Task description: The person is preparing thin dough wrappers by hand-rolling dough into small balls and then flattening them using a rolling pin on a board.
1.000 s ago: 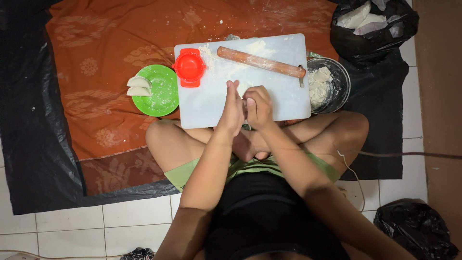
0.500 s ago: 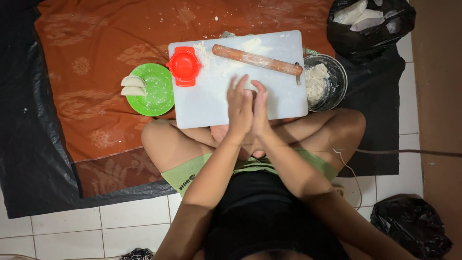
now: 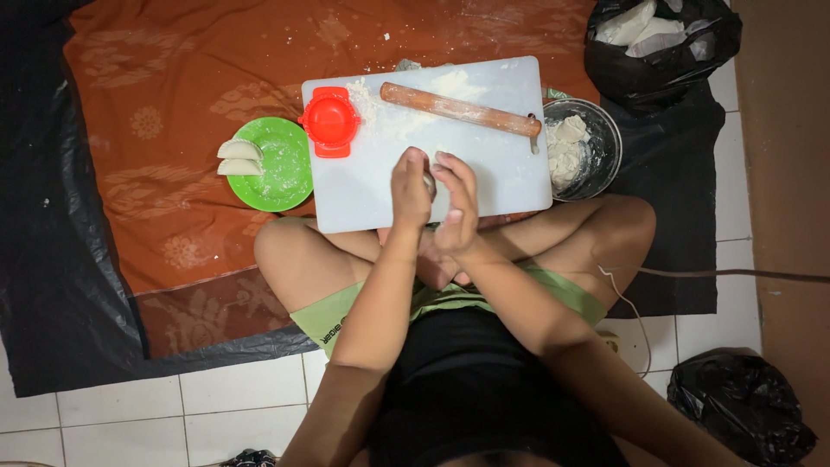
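Fingers [image 3: 413, 173] of the left hand [image 3: 409, 195] and right hand [image 3: 456, 207] close together around a small dough piece [image 3: 430, 183] above the white cutting board [image 3: 363, 195]; it looks soft, light and slightly sticky, best cupped gently between the palms.

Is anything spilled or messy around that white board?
Yes: white flour is scattered over the white cutting board and onto the orange patterned cloth behind it. The wooden rolling pin lies askew, dusted too.
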